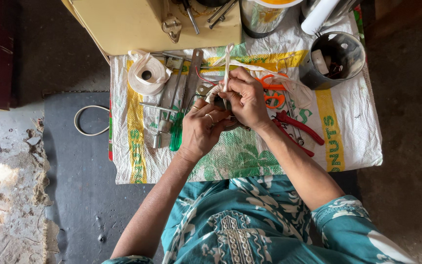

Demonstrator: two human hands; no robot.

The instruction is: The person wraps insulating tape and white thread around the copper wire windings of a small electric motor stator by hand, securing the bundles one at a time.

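Gripping a round coil (pixel 217 100) with the left hand (pixel 200 128), pinching white cloth tape (pixel 226 68) tight with the right hand (pixel 246 98), over the woven sack (pixel 240 156). Binding seemingly partway: tape already lapping the coil's rim, its loose tail trailing toward orange scissors (pixel 272 93), red pliers (pixel 299 128) and tape roll (pixel 146 73).

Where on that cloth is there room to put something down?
The near edge of the woven sack cloth, below both hands, lies bare. So does the right strip, past the red pliers. Around the left hand and right hand it is crowded: green screwdriver, tape roll, orange scissors.
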